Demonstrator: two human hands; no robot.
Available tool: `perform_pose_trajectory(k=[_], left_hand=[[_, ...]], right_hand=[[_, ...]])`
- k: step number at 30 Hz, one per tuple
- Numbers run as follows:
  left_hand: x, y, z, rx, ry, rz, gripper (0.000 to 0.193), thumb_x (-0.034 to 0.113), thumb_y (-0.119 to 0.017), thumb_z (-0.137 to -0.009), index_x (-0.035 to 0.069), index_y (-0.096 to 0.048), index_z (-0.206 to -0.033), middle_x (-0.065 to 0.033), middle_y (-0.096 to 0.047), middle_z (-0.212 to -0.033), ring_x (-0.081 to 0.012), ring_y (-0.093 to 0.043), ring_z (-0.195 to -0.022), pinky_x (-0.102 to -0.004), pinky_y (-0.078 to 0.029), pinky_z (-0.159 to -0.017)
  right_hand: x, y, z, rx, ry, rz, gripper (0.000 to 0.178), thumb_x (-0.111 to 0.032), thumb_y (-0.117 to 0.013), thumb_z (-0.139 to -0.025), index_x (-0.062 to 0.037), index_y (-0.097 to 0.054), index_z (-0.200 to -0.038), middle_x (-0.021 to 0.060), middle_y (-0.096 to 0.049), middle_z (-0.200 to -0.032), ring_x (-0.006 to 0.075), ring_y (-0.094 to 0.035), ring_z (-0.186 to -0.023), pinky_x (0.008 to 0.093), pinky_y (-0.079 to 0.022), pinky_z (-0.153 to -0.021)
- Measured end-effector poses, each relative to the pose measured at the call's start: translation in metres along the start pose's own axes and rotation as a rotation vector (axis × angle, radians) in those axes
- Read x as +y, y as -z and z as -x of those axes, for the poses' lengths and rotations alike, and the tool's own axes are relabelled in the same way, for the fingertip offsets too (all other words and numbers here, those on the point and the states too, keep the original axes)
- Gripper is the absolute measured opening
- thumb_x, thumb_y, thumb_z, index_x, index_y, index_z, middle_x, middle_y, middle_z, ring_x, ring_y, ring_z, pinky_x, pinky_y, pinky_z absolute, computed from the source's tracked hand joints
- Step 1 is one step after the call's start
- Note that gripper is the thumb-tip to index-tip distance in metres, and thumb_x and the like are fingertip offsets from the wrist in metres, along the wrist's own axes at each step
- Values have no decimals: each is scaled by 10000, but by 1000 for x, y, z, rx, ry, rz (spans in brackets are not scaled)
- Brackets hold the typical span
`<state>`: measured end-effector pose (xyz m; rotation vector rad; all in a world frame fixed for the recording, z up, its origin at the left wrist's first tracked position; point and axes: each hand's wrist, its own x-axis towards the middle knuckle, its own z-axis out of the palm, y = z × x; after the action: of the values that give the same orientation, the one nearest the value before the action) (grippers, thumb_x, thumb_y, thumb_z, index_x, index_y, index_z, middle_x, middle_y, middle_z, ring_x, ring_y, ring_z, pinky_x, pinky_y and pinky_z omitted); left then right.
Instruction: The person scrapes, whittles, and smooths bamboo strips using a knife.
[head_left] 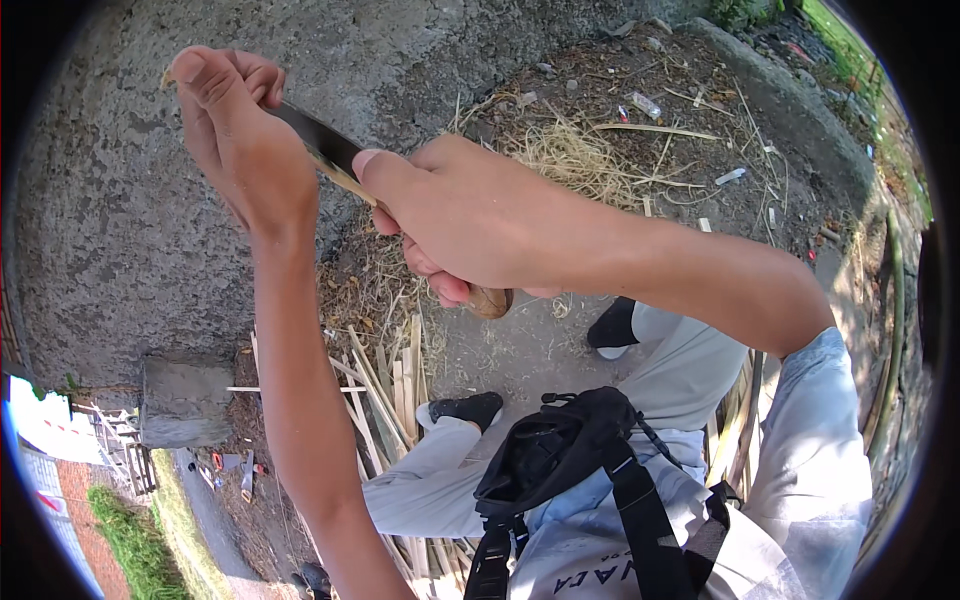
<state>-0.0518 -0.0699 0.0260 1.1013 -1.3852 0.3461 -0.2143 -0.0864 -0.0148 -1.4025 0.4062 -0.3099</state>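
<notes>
My right hand point(470, 215) is closed round the wooden handle of a knife point(322, 136); the handle's rounded butt shows below my fingers. Its dark blade slants up and left toward my left hand point(235, 130). Along the underside of the blade runs a thin, pale strip of bamboo or wood point(345, 182), touching or very close to it. My left fingers are curled round the strip's far part, and a short end pokes out past the thumb. The right thumb rests where blade and strip meet. My left hand hides the blade's tip.
A heap of curly shavings point(570, 155) lies on the dirt ahead. Long split strips point(400, 385) lie beside and behind my legs. A rough grey concrete surface point(130, 230) fills the left. A black bag point(555, 455) hangs at my front. Small litter point(730, 176) dots the ground.
</notes>
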Motion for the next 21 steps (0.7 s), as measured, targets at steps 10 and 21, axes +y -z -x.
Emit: perform_pose_trajectory(k=[10,21], left_hand=[[2,-1,6,207,-60,-82,563,567,-217,-975,92,-276,-679,-3,-337,-614,-93,-263,-574,-240,-227,-517],[-6,7,7,240,-192,-140,571,536,-194,-987,75,-326,-677,-22,-352,-626,-137,-300,-595,-298,-291,-582]], right_hand=[[-15,2,-6,-9,-76,222,405,-341,-378,-946,-1,-493,-759,7,-397,-495,114,-394,-376,286,-367,-423],[-6,6,-4,-43,-183,198,431,-385,-381,-950,-23,-484,-741,-17,-353,-484,99,-362,-365,278,-326,-391]])
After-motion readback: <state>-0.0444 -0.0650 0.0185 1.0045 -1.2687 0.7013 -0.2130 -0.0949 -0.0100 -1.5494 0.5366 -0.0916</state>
